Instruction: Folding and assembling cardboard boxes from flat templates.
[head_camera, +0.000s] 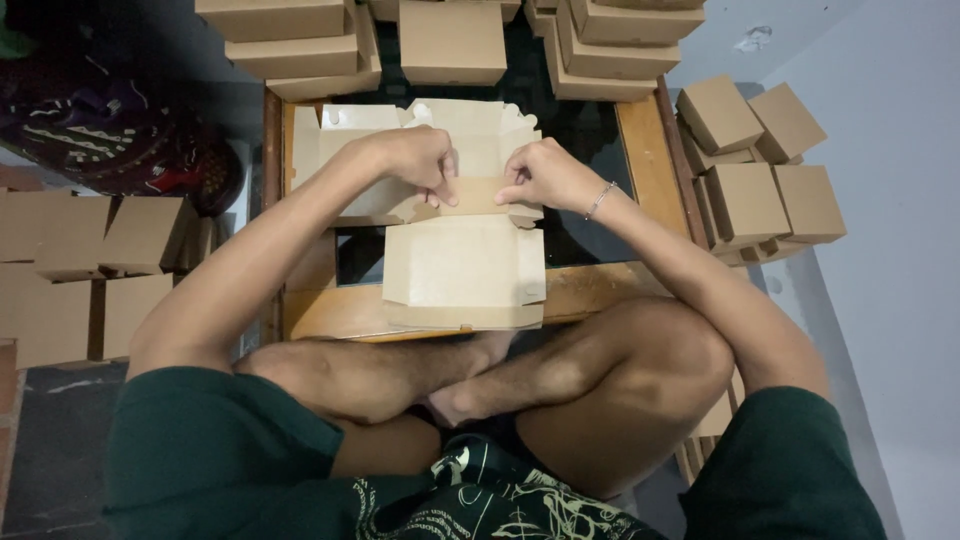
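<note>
Head view has us cross-legged at a low wooden table (640, 130), both hands pinching the brown middle panel of a flat cardboard box (465, 265). Left hand (415, 160) and right hand (545, 175) grip it with fingertips close together; finished boxes (450, 40) are stacked beyond our fingers.

Two hands – the left hand (415, 160) and the right hand (545, 175) – pinch one flat cardboard box (465, 265) that is not folded up yet. One wooden table (645, 130) is under it. Five closed brown boxes (745, 200) sit in a heap on the right – more are stacked at the top, cut off, so I cannot count them
</note>
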